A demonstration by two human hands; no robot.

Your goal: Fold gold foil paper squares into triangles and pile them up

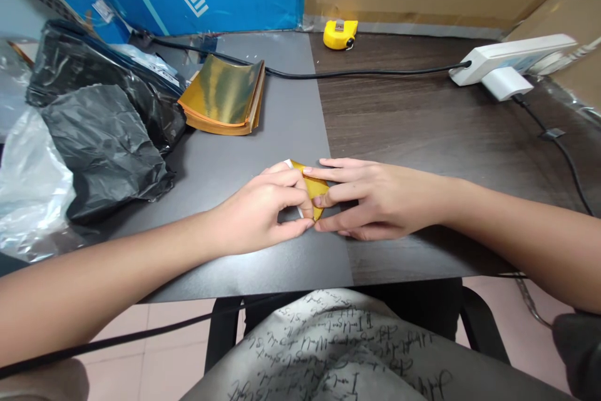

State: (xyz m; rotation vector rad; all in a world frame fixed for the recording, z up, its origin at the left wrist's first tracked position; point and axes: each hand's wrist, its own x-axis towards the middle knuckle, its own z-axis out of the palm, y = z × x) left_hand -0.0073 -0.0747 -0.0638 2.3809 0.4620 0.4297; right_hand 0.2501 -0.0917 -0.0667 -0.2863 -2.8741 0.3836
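My left hand (256,213) and right hand (380,201) are both closed on a small folded piece of gold foil paper (315,187), pinching it from opposite sides between fingers and thumbs. On the head feed, that piece sits between them over a grey desk mat (286,119), close to the mat's edge. Up-left of my hands lies a stack of gold foil sheets (221,97), curled at one side, beside a crumpled black plastic bag (106,151). Further off, a yellow tape measure (340,34) and a white power strip (511,60) rest on the dark wood-grain desk (422,119).
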